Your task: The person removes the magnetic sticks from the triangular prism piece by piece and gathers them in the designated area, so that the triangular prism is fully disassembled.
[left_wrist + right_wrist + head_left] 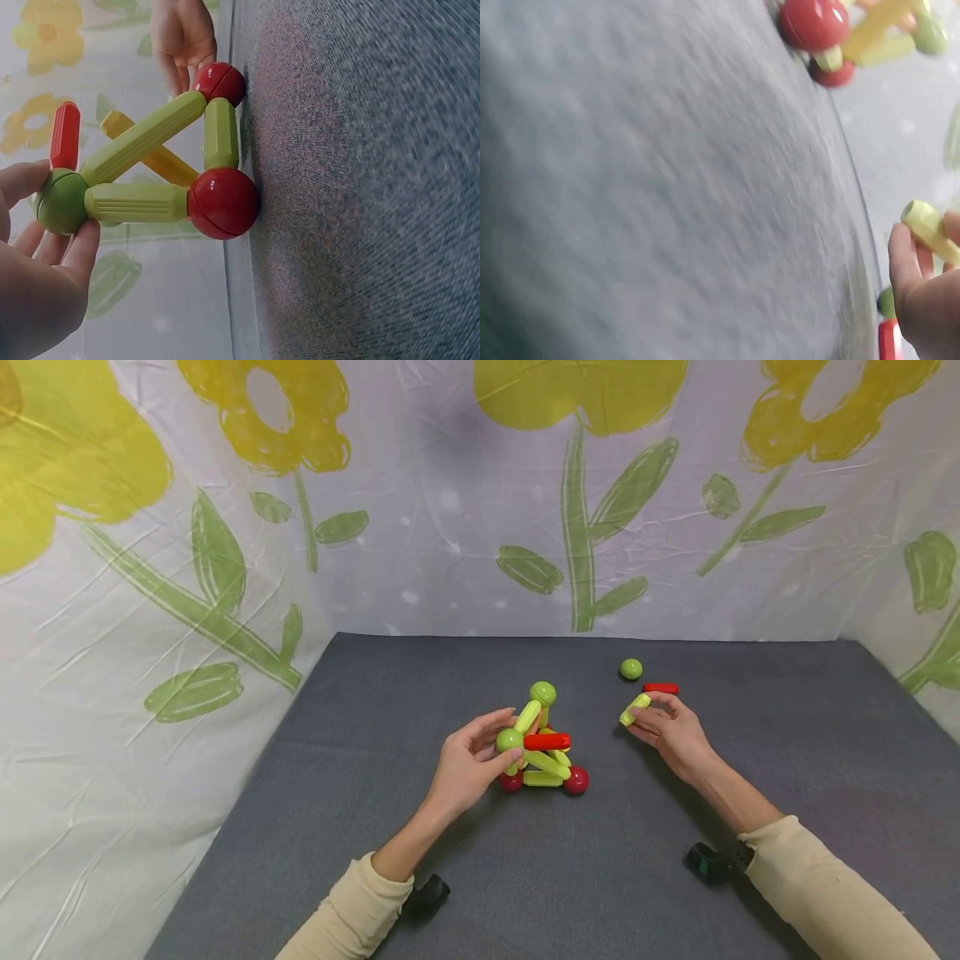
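My left hand (467,767) grips a green ball (63,201) at an upper corner of a ball-and-rod structure. Yellow-green rods (139,202) run from that ball down to red balls (223,203) resting on the table, and a red rod (547,742) sticks out sideways from it. Another green ball (543,694) tops the structure's far side. In the right wrist view, an orange-yellow rod (876,30) slants between the balls. Off to the right, my right hand (671,732) pinches a loose yellow-green rod (635,710) above the table, apart from the structure.
Beyond my right hand, a loose green ball (631,669) and a red rod (661,688) lie on the dark grey table (375,710). A flower-printed cloth (450,527) hangs behind the table's far edge and along its sides.
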`<action>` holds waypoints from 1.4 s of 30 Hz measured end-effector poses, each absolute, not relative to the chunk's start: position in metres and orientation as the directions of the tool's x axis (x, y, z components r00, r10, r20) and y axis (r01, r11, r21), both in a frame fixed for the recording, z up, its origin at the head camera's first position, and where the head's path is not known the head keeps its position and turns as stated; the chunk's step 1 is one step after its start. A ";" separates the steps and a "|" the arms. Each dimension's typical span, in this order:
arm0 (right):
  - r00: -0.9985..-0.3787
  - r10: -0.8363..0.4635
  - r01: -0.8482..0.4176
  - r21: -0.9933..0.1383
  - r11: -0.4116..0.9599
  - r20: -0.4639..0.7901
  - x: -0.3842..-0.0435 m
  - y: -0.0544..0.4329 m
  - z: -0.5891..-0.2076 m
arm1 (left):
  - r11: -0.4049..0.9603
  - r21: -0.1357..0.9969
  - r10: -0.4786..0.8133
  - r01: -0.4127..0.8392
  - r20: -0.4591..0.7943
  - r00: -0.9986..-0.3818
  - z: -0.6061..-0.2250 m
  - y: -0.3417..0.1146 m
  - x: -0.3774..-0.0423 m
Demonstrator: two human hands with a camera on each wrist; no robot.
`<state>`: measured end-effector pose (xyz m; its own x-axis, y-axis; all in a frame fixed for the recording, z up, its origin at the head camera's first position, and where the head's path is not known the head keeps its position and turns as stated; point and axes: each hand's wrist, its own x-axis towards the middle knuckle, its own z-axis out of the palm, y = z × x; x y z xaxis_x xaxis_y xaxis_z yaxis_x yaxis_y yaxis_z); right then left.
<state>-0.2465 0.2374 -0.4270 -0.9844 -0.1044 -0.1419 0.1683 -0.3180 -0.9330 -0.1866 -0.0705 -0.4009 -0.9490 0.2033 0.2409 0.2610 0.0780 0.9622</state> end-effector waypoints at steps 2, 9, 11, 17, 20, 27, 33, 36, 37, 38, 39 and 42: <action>-0.983 -0.080 0.181 -0.914 -0.364 -0.163 -0.250 0.244 -0.427 | 0.075 0.962 0.206 0.264 0.244 -0.948 -0.402 -0.071 -0.187; -0.963 0.020 0.235 -0.878 -0.417 -0.267 -0.259 0.260 -0.428 | 0.072 0.956 0.214 0.284 0.264 -0.941 -0.403 -0.072 -0.188; -0.956 0.058 0.240 -0.882 -0.406 -0.287 -0.261 0.262 -0.428 | 0.077 0.957 0.212 0.278 0.257 -0.943 -0.403 -0.072 -0.188; -0.927 0.168 0.256 -0.893 -0.371 -0.336 -0.267 0.265 -0.429 | 0.083 0.966 0.208 0.244 0.223 -0.952 -0.398 -0.070 -0.185; -0.911 0.209 0.266 -0.895 -0.359 -0.354 -0.269 0.267 -0.429 | 0.088 0.967 0.214 0.237 0.214 -0.953 -0.386 -0.069 -0.179; -0.886 0.255 0.321 -0.909 -0.267 -0.388 -0.274 0.272 -0.425 | 0.082 0.963 0.219 0.257 0.234 -0.947 -0.377 -0.069 -0.173; -0.854 0.218 0.423 -0.875 -0.236 -0.472 -0.280 0.275 -0.421 | 0.087 0.968 0.200 0.235 0.214 -0.956 -0.397 -0.070 -0.185; -0.847 0.188 0.443 -0.855 -0.269 -0.498 -0.281 0.277 -0.419 | 0.084 0.966 0.202 0.243 0.222 -0.954 -0.394 -0.070 -0.184; -0.845 0.183 0.445 -0.850 -0.280 -0.503 -0.282 0.277 -0.419 | 0.082 0.965 0.205 0.248 0.227 -0.952 -0.391 -0.070 -0.182; -0.843 0.179 0.446 -0.846 -0.290 -0.506 -0.282 0.278 -0.418 | 0.079 0.964 0.208 0.252 0.231 -0.950 -0.388 -0.069 -0.180; -0.842 0.179 0.447 -0.843 -0.299 -0.509 -0.282 0.278 -0.418 | 0.079 0.964 0.212 0.255 0.234 -0.949 -0.384 -0.069 -0.177; -0.836 0.179 0.449 -0.834 -0.321 -0.518 -0.283 0.278 -0.416 | 0.088 0.961 0.216 0.264 0.240 -0.946 -0.373 -0.069 -0.171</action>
<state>-0.2833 0.2781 -0.4164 -0.8362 0.1788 -0.5184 0.4486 -0.3207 -0.8342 -0.1713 -0.0687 -0.3735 -0.9464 0.2161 0.2401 0.2637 0.0876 0.9606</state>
